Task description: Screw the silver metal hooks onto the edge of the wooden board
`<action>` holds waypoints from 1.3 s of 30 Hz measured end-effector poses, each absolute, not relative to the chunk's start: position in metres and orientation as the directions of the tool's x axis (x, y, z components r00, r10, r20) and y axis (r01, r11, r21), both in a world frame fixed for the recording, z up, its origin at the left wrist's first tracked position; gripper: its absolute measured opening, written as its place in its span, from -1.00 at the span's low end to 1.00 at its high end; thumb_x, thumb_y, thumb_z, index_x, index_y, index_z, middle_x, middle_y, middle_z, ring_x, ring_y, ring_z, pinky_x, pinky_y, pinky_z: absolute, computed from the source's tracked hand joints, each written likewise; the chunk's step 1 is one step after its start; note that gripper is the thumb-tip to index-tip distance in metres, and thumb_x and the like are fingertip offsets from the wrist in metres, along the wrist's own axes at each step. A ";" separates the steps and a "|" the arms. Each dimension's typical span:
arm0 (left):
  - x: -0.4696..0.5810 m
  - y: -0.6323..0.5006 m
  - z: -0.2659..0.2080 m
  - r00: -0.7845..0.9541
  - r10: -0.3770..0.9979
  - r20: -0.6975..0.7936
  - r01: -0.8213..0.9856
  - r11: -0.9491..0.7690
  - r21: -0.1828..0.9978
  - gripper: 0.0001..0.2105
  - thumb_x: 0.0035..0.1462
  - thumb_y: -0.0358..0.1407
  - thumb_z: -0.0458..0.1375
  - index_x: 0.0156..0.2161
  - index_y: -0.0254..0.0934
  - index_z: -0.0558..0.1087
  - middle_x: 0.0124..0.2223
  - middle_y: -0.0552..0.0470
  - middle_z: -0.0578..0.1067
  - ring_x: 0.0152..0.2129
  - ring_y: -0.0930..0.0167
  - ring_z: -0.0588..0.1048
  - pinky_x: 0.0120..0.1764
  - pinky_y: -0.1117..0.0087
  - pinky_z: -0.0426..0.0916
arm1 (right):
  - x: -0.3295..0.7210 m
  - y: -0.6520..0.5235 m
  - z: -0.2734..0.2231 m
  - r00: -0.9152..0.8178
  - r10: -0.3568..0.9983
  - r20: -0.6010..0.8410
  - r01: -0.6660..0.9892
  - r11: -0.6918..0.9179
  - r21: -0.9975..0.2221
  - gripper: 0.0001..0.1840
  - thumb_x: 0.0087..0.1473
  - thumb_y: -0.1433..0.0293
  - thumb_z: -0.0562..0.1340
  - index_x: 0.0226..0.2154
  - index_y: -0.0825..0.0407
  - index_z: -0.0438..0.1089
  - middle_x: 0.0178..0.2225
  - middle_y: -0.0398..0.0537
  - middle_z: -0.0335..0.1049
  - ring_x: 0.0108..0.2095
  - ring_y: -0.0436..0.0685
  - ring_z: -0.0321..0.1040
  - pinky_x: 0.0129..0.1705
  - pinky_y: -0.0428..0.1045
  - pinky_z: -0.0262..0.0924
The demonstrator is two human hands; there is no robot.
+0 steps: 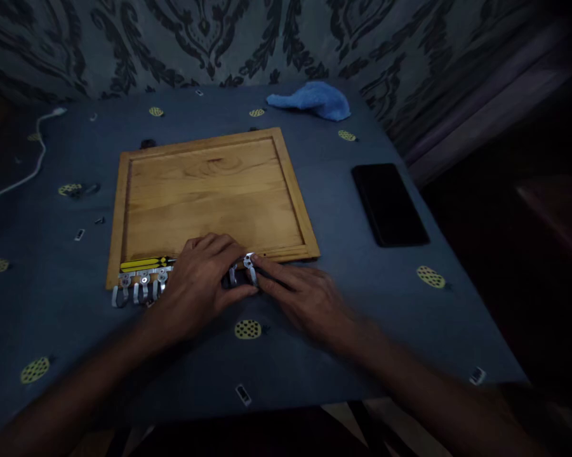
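A wooden framed board (209, 197) lies on the table. A metal hook rail (145, 277) with several hooks runs along its near edge, its hooks jutting past the board toward me. My left hand (202, 279) is closed over the middle of the rail, thumb near the right-end hook, hiding the hooks beneath it. With its fingertips, my right hand (309, 298) grips the rail's right end. A yellow and black screwdriver (145, 264) rests on the board just behind the rail; its tip is hidden by my left hand.
A black phone (389, 204) lies to the right of the board. At the back sits a blue cloth (317, 100). A white cable (42, 149) curves along the left side. A small screw-like piece (99, 221) and a dark item (147, 144) lie near the board.
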State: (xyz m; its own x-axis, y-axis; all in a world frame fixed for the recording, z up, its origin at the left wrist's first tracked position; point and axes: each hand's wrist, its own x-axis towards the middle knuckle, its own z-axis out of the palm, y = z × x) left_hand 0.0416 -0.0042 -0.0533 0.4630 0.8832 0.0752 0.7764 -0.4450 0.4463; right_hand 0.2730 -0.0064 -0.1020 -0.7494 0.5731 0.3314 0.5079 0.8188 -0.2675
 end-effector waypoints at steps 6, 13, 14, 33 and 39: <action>0.043 -0.005 -0.053 0.457 0.885 0.087 0.770 -0.442 0.461 -0.65 0.13 -0.20 0.41 -0.05 -0.24 0.46 -0.08 0.01 0.56 -0.13 0.24 0.50 -0.12 0.21 0.26 | 0.274 -0.006 -0.103 -0.750 0.565 0.343 0.492 0.824 -0.281 -0.62 0.32 0.57 0.12 0.13 0.08 0.42 0.27 0.08 0.40 -0.09 0.17 0.57 -0.16 0.10 0.55; 0.043 -0.005 -0.052 0.455 0.889 0.057 0.778 -0.428 0.460 -0.64 0.14 -0.18 0.40 -0.02 -0.24 0.46 -0.07 0.02 0.56 -0.12 0.25 0.50 -0.12 0.23 0.23 | 0.272 -0.008 -0.104 -0.742 0.587 0.323 0.526 0.809 -0.263 -0.61 0.34 0.56 0.10 0.14 0.03 0.41 0.27 0.03 0.40 -0.13 0.12 0.56 -0.18 0.08 0.52; 0.043 -0.005 -0.053 0.454 0.889 0.057 0.778 -0.427 0.460 -0.64 0.14 -0.18 0.40 -0.02 -0.24 0.46 -0.07 0.02 0.56 -0.11 0.26 0.50 -0.12 0.23 0.23 | 0.272 -0.008 -0.103 -0.743 0.586 0.322 0.527 0.810 -0.258 -0.61 0.34 0.56 0.09 0.14 0.03 0.41 0.28 0.02 0.40 -0.12 0.12 0.55 -0.17 0.07 0.52; 0.037 -0.004 -0.056 0.456 0.887 0.069 0.724 -0.414 0.552 -0.67 0.17 -0.10 0.36 -0.05 -0.21 0.48 -0.08 0.00 0.57 -0.11 0.23 0.52 -0.07 0.17 0.30 | 0.271 -0.007 -0.104 -0.747 0.597 0.292 0.529 0.800 -0.282 -0.56 0.28 0.59 0.16 0.16 0.04 0.43 0.28 0.06 0.39 -0.04 0.18 0.55 -0.07 0.11 0.53; 0.015 0.012 -0.043 0.285 0.958 -0.034 0.435 -0.098 0.895 -0.61 0.14 0.00 0.30 -0.07 -0.27 0.54 -0.07 -0.07 0.59 -0.15 0.27 0.56 -0.09 0.25 0.42 | 0.270 -0.004 -0.107 -0.747 0.596 0.296 0.537 0.802 -0.261 -0.48 0.21 0.65 0.14 0.14 -0.02 0.47 0.30 -0.01 0.37 -0.02 0.18 0.57 -0.05 0.13 0.56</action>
State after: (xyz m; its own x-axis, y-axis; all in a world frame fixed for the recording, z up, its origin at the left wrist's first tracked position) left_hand 0.0153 0.0119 -0.0434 0.2850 0.9579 -0.0338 0.4346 -0.0978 0.8953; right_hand 0.2702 -0.0044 -0.1066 -0.7467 0.5957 0.2960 0.5365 0.8024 -0.2613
